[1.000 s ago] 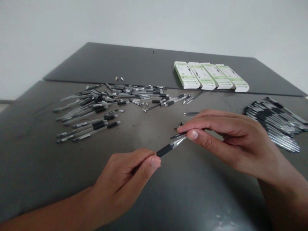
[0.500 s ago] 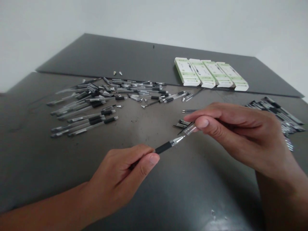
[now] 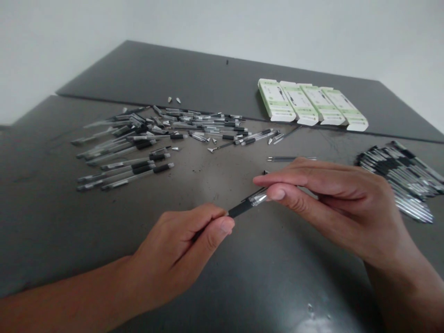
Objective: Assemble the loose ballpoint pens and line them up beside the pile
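Between thumb and fingers, my left hand [image 3: 190, 247] grips a gel pen [image 3: 240, 209] by its black rubber grip, the tip pointing up and to the right. My right hand [image 3: 333, 203] pinches a clear pen cap [image 3: 259, 198], which now sits over the pen's silver tip. The rear of the pen is hidden inside my left hand. Just behind the right fingers lie thin refills [image 3: 277, 159] on the table. Some small dark parts near the right fingertips are mostly covered by the hand.
A loose heap of pen barrels and parts [image 3: 138, 143] spreads over the left and middle of the grey table [image 3: 208, 277]. Green-and-white boxes [image 3: 308, 104] lie on the raised back panel. At the right is a pile of capped pens [image 3: 402, 173]. Two small tips [image 3: 174, 100] lie behind the heap.
The cap in my right hand has moved left onto the pen's tip, which was bare before. My left hand keeps its grip. The view has shifted slightly.
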Demonstrator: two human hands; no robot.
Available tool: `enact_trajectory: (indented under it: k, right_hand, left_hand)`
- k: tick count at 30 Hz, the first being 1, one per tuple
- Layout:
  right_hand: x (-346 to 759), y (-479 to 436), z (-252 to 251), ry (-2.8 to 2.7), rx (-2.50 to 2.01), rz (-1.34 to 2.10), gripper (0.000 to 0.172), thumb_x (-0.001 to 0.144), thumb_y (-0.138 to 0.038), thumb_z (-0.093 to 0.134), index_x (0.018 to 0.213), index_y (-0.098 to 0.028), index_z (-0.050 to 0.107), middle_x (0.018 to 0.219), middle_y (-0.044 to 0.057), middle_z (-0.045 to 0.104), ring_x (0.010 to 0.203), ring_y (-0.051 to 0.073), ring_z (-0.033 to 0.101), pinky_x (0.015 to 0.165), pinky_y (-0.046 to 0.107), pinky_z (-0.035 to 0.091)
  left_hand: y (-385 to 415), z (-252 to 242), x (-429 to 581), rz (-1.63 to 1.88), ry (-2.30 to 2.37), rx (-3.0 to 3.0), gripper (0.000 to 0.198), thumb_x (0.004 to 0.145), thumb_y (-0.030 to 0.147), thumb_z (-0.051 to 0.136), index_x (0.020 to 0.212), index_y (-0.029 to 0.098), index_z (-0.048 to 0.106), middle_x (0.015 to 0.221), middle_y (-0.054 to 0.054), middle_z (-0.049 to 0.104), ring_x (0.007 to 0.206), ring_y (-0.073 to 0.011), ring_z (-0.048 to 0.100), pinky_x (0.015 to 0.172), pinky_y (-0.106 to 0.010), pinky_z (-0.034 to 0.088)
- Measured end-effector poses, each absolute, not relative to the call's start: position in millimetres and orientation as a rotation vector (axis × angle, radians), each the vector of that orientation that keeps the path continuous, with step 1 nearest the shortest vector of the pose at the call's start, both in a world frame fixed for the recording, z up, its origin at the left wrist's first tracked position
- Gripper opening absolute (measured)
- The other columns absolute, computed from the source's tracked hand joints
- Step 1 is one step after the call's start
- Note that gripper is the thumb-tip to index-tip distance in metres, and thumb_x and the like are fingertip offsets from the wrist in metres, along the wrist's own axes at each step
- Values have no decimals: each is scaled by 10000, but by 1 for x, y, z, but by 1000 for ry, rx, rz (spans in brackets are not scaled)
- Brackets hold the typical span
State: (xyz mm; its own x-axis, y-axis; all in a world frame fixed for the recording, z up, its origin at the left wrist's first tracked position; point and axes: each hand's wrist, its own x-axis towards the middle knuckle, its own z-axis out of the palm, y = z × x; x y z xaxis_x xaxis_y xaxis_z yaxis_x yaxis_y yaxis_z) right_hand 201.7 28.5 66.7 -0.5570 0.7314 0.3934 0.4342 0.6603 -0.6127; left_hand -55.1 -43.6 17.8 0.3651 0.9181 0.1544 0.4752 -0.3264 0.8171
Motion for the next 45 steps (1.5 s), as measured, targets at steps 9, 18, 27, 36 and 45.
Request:
enact_trajectory:
  k: [9, 18, 27, 36, 45]
  right_hand:
    - [193, 23, 65, -2189, -906, 596, 155, 1039, -270, 778, 1160, -276, 873, 1096, -30, 884, 977, 123, 807, 885, 223, 635]
    - [191, 21, 59, -2123, -933, 603, 162, 1021, -302, 802, 1162, -332, 877, 1094, -27, 882, 988, 178, 805, 902, 313, 660]
    - [185, 15, 58, -1991, -968, 781, 187, 1019, -287, 799, 1171, -361, 880, 1056, -28, 874, 928, 167, 789, 856, 304, 659]
    - [156, 8, 38, -1848, -477, 1345, 197, 1023, -251, 786, 1212, -203, 817, 1333, 96, 828, 1267, 211, 776, 1114, 362, 611]
    - [238, 4, 82, -1858, -867, 918, 216, 1116, -427, 644, 1111, -212, 675, 845, -3, 806, 802, 137, 748, 775, 260, 582]
  left_hand:
    - [-43, 18, -56, 825, 1195, 1925, 294, 1153, 276, 496, 924, 211, 668, 639, 101, 544, 506, -61, 539, 487, -196, 364]
    - [-43, 18, -56, 826, 1203, 1916, 306, 1149, 276, 499, 872, 214, 614, 623, 105, 506, 480, -61, 477, 465, -201, 318]
    - [-45, 18, -57, 818, 1211, 1879, 320, 1151, 316, 500, 863, 221, 602, 617, 91, 513, 482, -77, 485, 466, -218, 320]
    - [-51, 8, -58, 863, 1070, 1656, 396, 1178, 507, 439, 988, 229, 647, 614, 73, 509, 478, -98, 428, 458, -228, 343]
    - [-39, -27, -75, 776, 1064, 1555, 587, 1173, 614, 240, 1382, 232, 634, 871, -35, 761, 609, -174, 705, 563, -282, 512]
